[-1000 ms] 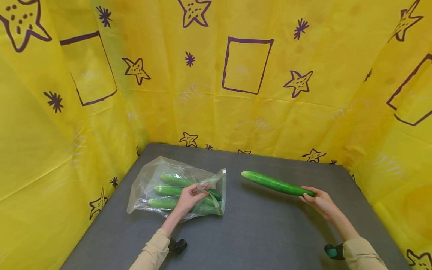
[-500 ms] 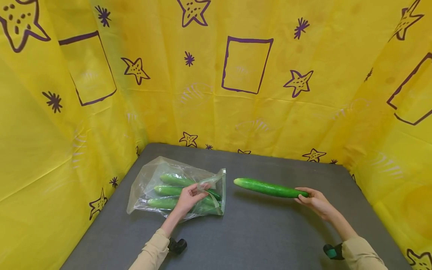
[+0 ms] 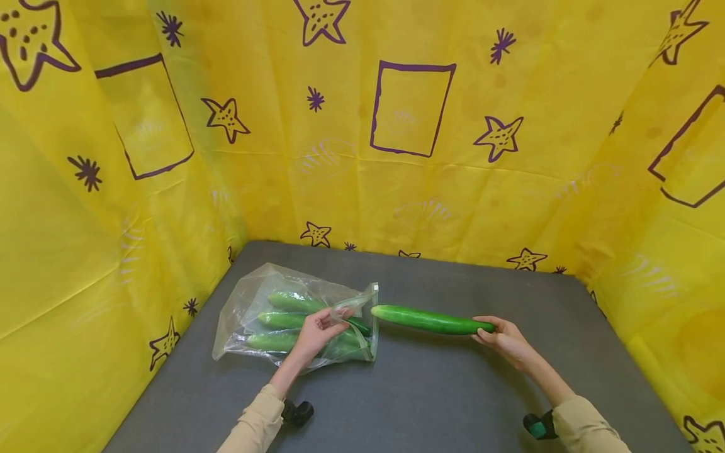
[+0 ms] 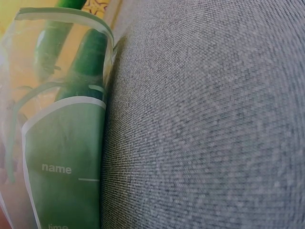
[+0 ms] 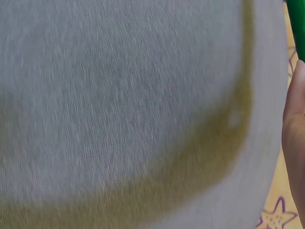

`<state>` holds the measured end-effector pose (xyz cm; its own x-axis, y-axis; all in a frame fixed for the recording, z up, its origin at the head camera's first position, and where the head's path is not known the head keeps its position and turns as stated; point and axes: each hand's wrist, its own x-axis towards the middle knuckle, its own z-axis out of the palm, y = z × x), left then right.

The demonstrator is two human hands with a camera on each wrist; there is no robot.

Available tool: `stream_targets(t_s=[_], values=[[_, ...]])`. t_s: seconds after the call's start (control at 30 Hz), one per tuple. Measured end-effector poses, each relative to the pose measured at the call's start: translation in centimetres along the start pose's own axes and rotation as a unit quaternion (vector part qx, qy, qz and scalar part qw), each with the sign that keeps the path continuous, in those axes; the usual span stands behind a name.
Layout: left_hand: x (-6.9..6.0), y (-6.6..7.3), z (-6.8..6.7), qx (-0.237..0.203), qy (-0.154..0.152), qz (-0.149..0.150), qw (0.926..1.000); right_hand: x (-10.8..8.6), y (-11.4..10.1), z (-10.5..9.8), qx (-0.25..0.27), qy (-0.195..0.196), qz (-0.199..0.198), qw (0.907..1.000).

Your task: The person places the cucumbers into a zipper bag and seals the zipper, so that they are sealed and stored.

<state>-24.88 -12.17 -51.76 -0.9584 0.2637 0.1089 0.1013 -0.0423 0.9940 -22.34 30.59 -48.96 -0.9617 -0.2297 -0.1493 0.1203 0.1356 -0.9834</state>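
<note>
A clear zip bag [image 3: 240, 314] lies on the grey table at the left of the head view, with three cucumbers [image 3: 274, 341] visible inside. My left hand [image 3: 317, 332] pinches the bag's upper layer near its mouth, which faces right. My right hand [image 3: 504, 340] grips the darker end of another cucumber [image 3: 425, 319], held nearly level above the table. That cucumber's pale tip is at the bag's mouth; whether it touches the plastic I cannot tell. In the left wrist view the bag's green label [image 4: 64, 157] reads "name". Only part of the right hand [image 5: 295, 119] shows in the right wrist view.
The grey cloth-covered table [image 3: 419, 396] reaches back to a yellow curtain [image 3: 351, 189] printed with stars, which surrounds it on three sides. Dark camera mounts sit at the left wrist [image 3: 297, 413] and right wrist [image 3: 540, 426].
My right hand has moved left with its cucumber, bringing the pale tip from well right of the bag up to its mouth. The left hand and the bag stay where they were.
</note>
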Motion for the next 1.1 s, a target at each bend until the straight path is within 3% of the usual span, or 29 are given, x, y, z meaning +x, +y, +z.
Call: stream_targets(t_s=[0.3,0.57,0.83,1.1], values=[[0.1,-0.2,-0.1,-0.013,-0.017,0.025,0.9995,0.5,0.1,2.5,-0.002,0.032,0.009,0.9995],[0.0,0.0,-0.1,0.008,0.005,-0.006,0.9999,0.9,0.2,4.4,0.009,0.069,0.02,0.9974],[-0.1,0.2,-0.2,0.006,0.003,-0.016,0.9998,1.3,0.3,6.3,0.02,0.085,0.016,0.996],[0.0,-0.2,-0.2,-0.005,-0.018,0.014,0.9997,1.7,0.2,8.1,0.027,0.108,0.009,0.9938]])
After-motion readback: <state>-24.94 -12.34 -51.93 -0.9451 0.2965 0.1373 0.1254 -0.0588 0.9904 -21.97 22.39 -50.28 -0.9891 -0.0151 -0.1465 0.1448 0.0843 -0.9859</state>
